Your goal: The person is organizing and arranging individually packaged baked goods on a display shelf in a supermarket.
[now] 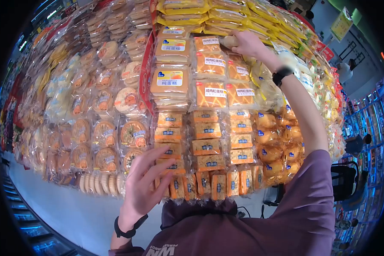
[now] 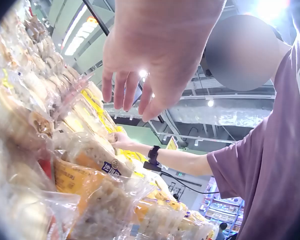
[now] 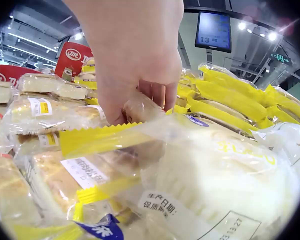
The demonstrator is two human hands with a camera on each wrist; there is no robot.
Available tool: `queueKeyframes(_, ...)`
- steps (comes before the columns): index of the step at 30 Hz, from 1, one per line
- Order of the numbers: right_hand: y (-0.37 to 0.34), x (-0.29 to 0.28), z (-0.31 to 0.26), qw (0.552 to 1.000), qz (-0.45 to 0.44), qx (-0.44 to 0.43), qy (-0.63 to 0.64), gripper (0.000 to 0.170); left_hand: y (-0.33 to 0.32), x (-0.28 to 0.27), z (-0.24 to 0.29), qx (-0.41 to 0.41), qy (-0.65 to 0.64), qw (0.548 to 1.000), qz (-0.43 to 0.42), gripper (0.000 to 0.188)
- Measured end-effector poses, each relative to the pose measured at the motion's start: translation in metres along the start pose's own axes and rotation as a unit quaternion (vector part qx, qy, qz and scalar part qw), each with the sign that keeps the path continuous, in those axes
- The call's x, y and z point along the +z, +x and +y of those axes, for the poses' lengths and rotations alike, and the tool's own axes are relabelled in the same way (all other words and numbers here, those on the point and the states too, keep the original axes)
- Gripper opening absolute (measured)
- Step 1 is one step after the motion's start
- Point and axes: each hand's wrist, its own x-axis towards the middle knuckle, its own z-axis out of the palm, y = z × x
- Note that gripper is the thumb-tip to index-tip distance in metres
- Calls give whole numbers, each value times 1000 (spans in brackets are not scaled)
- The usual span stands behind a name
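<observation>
At the far side of the piled display, my right hand [image 1: 249, 45] pinches a small wrapped pastry [image 1: 229, 41]. In the right wrist view the thumb and curled fingers lie around the brownish wrapped pastry [image 3: 142, 107], and its far side is hidden by the hand. Beside it are packs of waffle-patterned cake [image 1: 211, 64] with white labels. My left hand [image 1: 143, 183] hovers with loosely spread fingers over the near rows of orange-banded wrapped cakes [image 1: 170, 134], holding nothing. From the left wrist, this hand [image 2: 150, 60] hangs above the clear-wrapped cakes [image 2: 100, 200].
Yellow-wrapped packs [image 1: 226, 17] fill the back of the heap. A red divider [image 1: 147, 68] separates round wrapped pastries [image 1: 104, 132] on the left from plain cake packs [image 1: 170, 79]. Golden buns [image 1: 266, 136] lie at the right. A screen [image 3: 213, 31] hangs overhead.
</observation>
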Motion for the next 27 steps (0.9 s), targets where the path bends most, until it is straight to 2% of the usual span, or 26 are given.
queueKeyframes(1, -3, 1, 8, 998, 49, -5, 25, 55, 0, 0, 1, -7, -4, 1000, 2, 35)
queueKeyframes(4, -9, -9, 20, 990, 76, 57, 104, 52, 2, 0, 2, -11, -22, 999, 23, 34)
queueKeyframes(7, -16, -21, 16, 983, 133, 78, 102, 57, 5, 3, 6, -17, -47, 998, 36, 37)
queueKeyframes(10, -20, -44, -4, 953, 171, 187, 167, 55, 8, 4, 6, 15, -54, 998, 21, 41)
queueKeyframes(13, -41, -75, -38, 939, 188, 139, 254, 52, 5, 11, 3, -44, -198, 978, 38, 41)
queueKeyframes(15, -71, -97, -92, 915, 191, 13, 355, 50, 4, 11, 11, -178, -398, 900, 24, 38)
queueKeyframes(17, -103, -116, -136, 902, 140, -24, 408, 45, 18, 8, 7, -263, -568, 780, 10, 43)
queueKeyframes(20, -144, -120, -186, 847, 76, -161, 501, 43, 27, 10, 18, -330, -670, 661, -71, 53)
queueKeyframes(21, -155, -118, -199, 822, 59, -214, 524, 44, 26, 14, 18, -338, -671, 657, -64, 52)
queueKeyframes(22, -163, -124, -207, 827, 50, -255, 498, 42, 24, 20, 18, -346, -672, 652, -58, 52)
queueKeyframes(23, -170, -124, -213, 839, 56, -251, 480, 42, 23, 25, 18, -354, -673, 648, -52, 51)
queueKeyframes(24, -177, -123, -219, 850, 61, -248, 461, 41, 25, 26, 21, -350, -638, 683, -64, 49)
queueKeyframes(25, -184, -123, -225, 860, 67, -245, 442, 41, 23, 27, 21, -341, -636, 690, -53, 47)
queueKeyframes(27, -198, -122, -231, 894, 90, -135, 419, 44, 18, 30, 19, -322, -631, 705, -35, 44)
